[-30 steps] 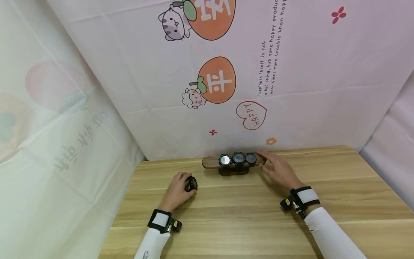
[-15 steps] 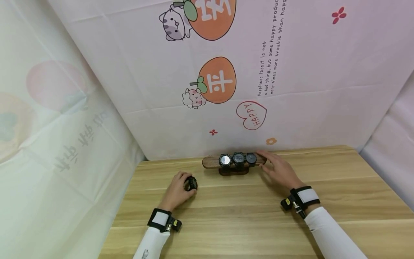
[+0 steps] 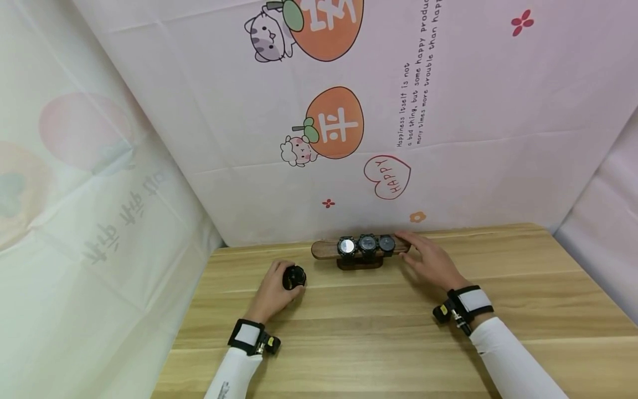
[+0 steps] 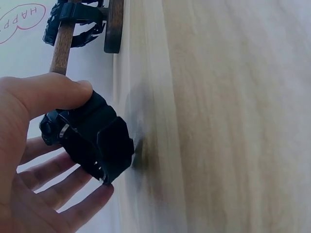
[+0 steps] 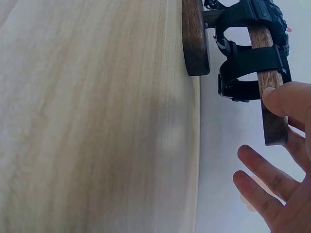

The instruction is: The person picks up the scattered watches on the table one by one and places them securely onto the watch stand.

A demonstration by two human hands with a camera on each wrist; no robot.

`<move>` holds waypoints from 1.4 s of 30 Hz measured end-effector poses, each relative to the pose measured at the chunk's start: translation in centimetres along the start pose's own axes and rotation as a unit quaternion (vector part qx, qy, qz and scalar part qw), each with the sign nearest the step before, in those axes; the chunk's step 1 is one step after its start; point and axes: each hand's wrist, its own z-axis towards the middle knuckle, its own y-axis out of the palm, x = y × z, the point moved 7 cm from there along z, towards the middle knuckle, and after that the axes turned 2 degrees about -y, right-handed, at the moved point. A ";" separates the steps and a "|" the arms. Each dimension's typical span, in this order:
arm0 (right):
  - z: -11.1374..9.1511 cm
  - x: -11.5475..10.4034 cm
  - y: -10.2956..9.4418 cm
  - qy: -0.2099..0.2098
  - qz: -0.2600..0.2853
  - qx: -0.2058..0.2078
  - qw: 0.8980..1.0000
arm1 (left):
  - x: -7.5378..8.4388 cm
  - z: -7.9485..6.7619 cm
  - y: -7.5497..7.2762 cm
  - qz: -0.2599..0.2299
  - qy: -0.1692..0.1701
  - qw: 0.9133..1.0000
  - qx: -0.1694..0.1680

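Observation:
My left hand (image 3: 273,292) holds a black wristwatch (image 3: 294,277), its strap looped into a ring. The left wrist view shows the thumb on top of that watch (image 4: 99,128) and the fingers spread beneath and behind it. To the right, a dark wooden watch stand (image 3: 325,251) carries 3 black watches on its crossbar, the leftmost watch (image 3: 346,247) with a bright, reflecting face. At the crossbar's right end, my right hand (image 3: 432,263) pinches the wood (image 5: 273,127) between thumb and index finger, while other fingers stay spread apart from it.
The stand's base (image 3: 360,265) sits on a light wood-grain table (image 3: 369,343), near its back edge. Behind rises a white printed cloth (image 3: 259,205). Another cloth (image 3: 114,221) hangs along the left side, and a pale one (image 3: 608,221) on the right.
The watch in my left hand has turned and shifted slightly up and to the right, together with the hand. My right hand keeps its place on the stand.

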 end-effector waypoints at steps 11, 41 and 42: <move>-0.1 0.1 0.1 0.002 -0.003 0.000 1.000 | 0.8 0.6 -0.6 -0.009 0.037 0.998 0.044; 0.0 0.0 0.1 0.001 0.000 0.003 1.000 | 3.7 3.3 -0.4 -0.082 0.130 0.986 0.072; 0.0 0.0 0.1 0.002 0.000 0.003 1.000 | 3.7 3.4 -0.4 -0.079 0.130 0.986 0.072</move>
